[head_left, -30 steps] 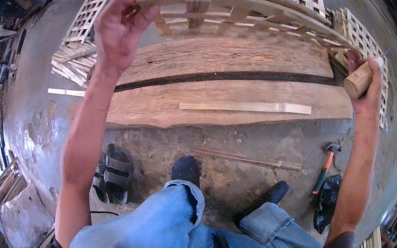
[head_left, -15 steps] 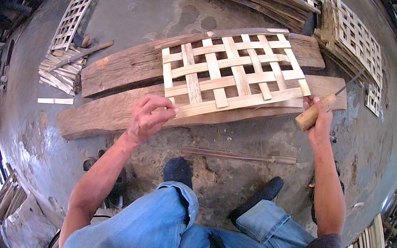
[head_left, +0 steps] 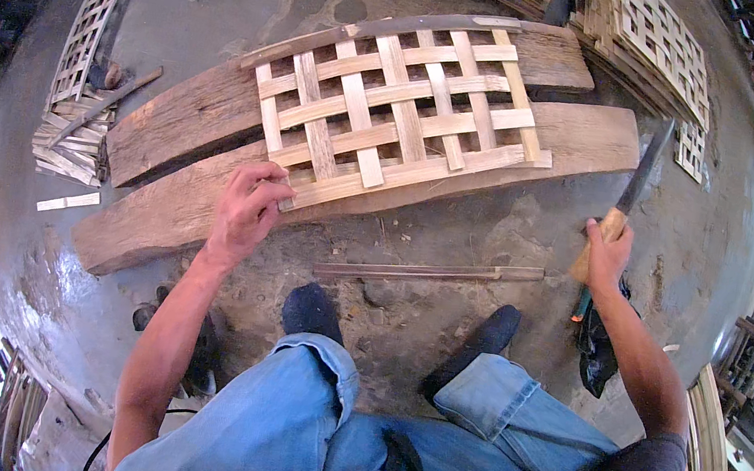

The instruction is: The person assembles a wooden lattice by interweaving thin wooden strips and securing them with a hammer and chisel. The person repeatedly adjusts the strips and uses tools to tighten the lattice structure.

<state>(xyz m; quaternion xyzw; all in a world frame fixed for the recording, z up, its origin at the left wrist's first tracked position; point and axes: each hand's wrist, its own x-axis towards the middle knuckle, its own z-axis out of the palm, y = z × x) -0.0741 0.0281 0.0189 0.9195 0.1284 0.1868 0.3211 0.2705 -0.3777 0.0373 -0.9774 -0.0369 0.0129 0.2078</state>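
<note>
A woven lattice panel (head_left: 409, 125) of pale, flat wooden or bamboo strips lies across two thick, rough planks, the near plank (head_left: 590, 140) and the far plank (head_left: 172, 128). At its near left corner, my left hand (head_left: 247, 209) has its fingers curled together on the end of the lowest strip. My right hand (head_left: 608, 256) is apart from the panel, off to its right. It grips a knife (head_left: 644, 171) by the wooden handle, and the long dark blade points away from me. Part of the handle is hidden by my fingers.
Stacked lattice panels (head_left: 663, 54) stand at the far right. Another lattice panel (head_left: 95, 27) and a pile of loose strips (head_left: 74, 148) lie at the left. A narrow wooden stick (head_left: 429, 271) rests on the floor before my feet. Near my right forearm is a black bag-like object (head_left: 597, 350).
My right hand has left the panel's near right corner, moving right and toward me with the knife. The blade shows more fully now. My left hand stays at the left corner.
</note>
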